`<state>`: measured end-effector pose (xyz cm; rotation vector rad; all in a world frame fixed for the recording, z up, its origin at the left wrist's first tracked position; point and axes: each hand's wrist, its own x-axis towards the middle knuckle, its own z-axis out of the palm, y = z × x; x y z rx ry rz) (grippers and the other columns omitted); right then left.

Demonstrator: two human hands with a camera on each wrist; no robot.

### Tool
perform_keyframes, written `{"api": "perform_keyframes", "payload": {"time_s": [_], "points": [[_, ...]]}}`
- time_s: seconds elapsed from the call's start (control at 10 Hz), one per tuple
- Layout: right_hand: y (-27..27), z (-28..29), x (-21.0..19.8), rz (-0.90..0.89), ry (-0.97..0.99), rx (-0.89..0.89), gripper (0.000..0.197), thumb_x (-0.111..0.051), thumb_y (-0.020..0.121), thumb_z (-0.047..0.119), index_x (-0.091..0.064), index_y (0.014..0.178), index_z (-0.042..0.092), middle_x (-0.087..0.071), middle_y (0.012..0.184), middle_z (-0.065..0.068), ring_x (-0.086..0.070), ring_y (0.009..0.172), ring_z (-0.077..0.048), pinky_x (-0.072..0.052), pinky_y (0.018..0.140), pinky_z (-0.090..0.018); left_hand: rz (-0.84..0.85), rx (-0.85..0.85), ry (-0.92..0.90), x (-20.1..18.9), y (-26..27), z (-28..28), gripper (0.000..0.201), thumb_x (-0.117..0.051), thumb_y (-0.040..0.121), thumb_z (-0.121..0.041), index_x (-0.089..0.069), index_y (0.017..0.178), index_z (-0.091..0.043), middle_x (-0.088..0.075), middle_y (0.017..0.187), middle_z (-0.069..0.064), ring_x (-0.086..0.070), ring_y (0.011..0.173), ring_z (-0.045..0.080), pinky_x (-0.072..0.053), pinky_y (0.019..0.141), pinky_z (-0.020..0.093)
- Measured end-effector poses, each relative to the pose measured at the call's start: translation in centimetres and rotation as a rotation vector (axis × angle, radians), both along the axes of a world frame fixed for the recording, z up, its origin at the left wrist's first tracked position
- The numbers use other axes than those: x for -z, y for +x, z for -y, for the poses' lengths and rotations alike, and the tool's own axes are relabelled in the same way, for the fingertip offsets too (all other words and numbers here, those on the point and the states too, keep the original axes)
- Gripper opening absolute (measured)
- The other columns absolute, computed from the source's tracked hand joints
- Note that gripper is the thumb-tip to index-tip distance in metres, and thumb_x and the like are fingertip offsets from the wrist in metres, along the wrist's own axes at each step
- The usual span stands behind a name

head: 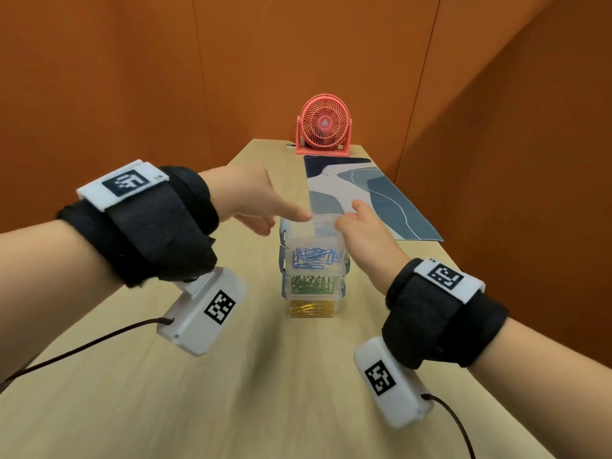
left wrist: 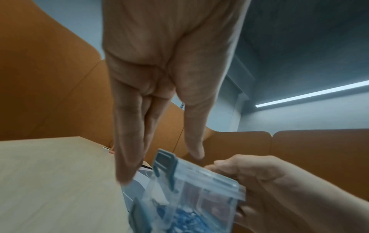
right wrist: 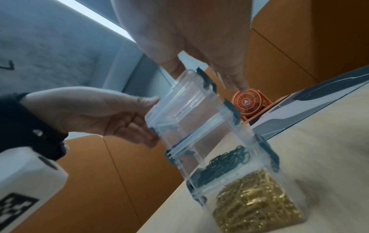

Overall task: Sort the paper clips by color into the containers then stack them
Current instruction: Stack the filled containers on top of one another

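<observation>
1. We were stacking: our right hand (head: pixel 367 233) gripped the top box (head: pixel 314 228) of the stack (head: pixel 313 276) on the table (head: pixel 231 376); our left hand (head: pixel 245 193), fingers straight, touched its side.
2. Next, we judged: seat it square, let go.

Gold clips (head: pixel 311 308), green clips (head: pixel 313 283), blue clips (head: pixel 314 258) (box latches (head: pixel 283 261) blue-grey); fan (head: pixel 324 127) coral; mat (head: pixel 364 193) wavy blue-white.
</observation>
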<state>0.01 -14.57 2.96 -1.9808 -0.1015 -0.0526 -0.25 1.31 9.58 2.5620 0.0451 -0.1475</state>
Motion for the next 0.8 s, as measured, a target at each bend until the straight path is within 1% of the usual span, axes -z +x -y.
{"api": "perform_keyframes", "payload": {"time_s": [0.1,0.2,0.3,0.4,0.5,0.6,0.7,0.8], "points": [[-0.2,-0.1,0.1,-0.094,-0.067,0.007,0.04,-0.039,0.096,0.029,-0.042,0.127,0.004,-0.052,0.124,-0.007,-0.049,0.11,-0.02,-0.039,0.096,-0.033,-0.137,-0.01,-0.081,0.1,-0.1,-0.2,0.038,-0.073,0.077,-0.032,-0.065,0.089,0.003,-0.072,0.076,0.014,-0.07,0.06,0.019,-0.06,0.059,0.026],[-0.5,-0.8,0.0,-0.11,-0.091,0.039,0.04,-0.027,0.1,0.023,-0.045,0.126,-0.003,-0.055,0.117,-0.016,-0.053,0.102,-0.028,-0.042,0.089,-0.036,-0.129,-0.024,-0.129,0.4,0.2,0.6,0.025,-0.066,0.085,-0.016,-0.063,0.089,0.008,-0.069,0.062,0.015,-0.066,0.048,0.016,-0.057,0.054,0.023],[-0.8,-1.2,-0.8,-0.052,-0.322,0.117,0.033,-0.027,0.098,-0.001,-0.043,0.127,-0.006,-0.05,0.125,-0.022,-0.048,0.114,-0.031,-0.039,0.086,-0.033,-0.136,-0.033,-0.06,0.2,0.5,1.6,0.022,-0.057,0.091,-0.012,-0.061,0.085,0.009,-0.065,0.049,0.011,-0.059,0.036,0.011,-0.055,0.053,0.022],[-0.8,-1.4,-0.9,0.014,-0.639,-0.006,0.035,-0.026,0.095,-0.007,-0.047,0.123,-0.006,-0.049,0.127,-0.022,-0.049,0.107,-0.026,-0.029,0.058,-0.024,-0.113,-0.026,0.028,-0.3,0.5,2.2,0.022,-0.053,0.093,-0.01,-0.058,0.075,0.001,-0.062,0.044,0.005,-0.059,0.036,0.01,-0.056,0.055,0.029],[-0.7,-1.5,-0.7,-0.028,-0.418,0.05,0.035,-0.024,0.097,0.001,-0.047,0.12,-0.011,-0.048,0.112,-0.027,-0.035,0.064,-0.016,-0.026,0.055,-0.022,-0.15,-0.028,0.116,-0.4,0.3,2.5,0.027,-0.05,0.095,-0.015,-0.064,0.083,0.006,-0.065,0.051,0.006,-0.06,0.057,0.015,-0.053,0.09,0.035],[-0.3,-1.1,-0.9,-0.085,-0.35,0.064,0.032,-0.024,0.098,0.001,-0.05,0.113,-0.01,-0.037,0.092,-0.018,-0.034,0.083,-0.024,-0.04,0.083,-0.038,-0.15,-0.018,0.121,-0.4,0.2,2.3,0.029,-0.051,0.095,-0.017,-0.064,0.081,0.005,-0.067,0.056,0.009,-0.06,0.054,0.015,-0.054,0.088,0.033],[0.3,-1.1,-0.9,-0.191,-0.27,0.037,0.027,-0.022,0.097,0.004,-0.045,0.084,0.001,-0.042,0.08,-0.014,-0.04,0.09,-0.029,-0.039,0.094,-0.042,-0.172,0.012,0.095,-0.4,0.8,1.6,0.027,-0.054,0.094,-0.017,-0.064,0.086,0.007,-0.068,0.057,0.01,-0.062,0.043,0.013,-0.056,0.058,0.025],[1.4,0.5,0.3,-0.141,-0.176,-0.072,0.052,-0.024,0.094,0.045,-0.047,0.12,0.007,-0.05,0.128,-0.007,-0.046,0.12,-0.025,-0.035,0.106,-0.044,-0.138,0.018,0.086,-0.4,1.4,0.3,0.033,-0.053,0.093,-0.033,-0.066,0.097,-0.003,-0.072,0.079,0.008,-0.068,0.062,0.018,-0.056,0.058,0.027]]}}
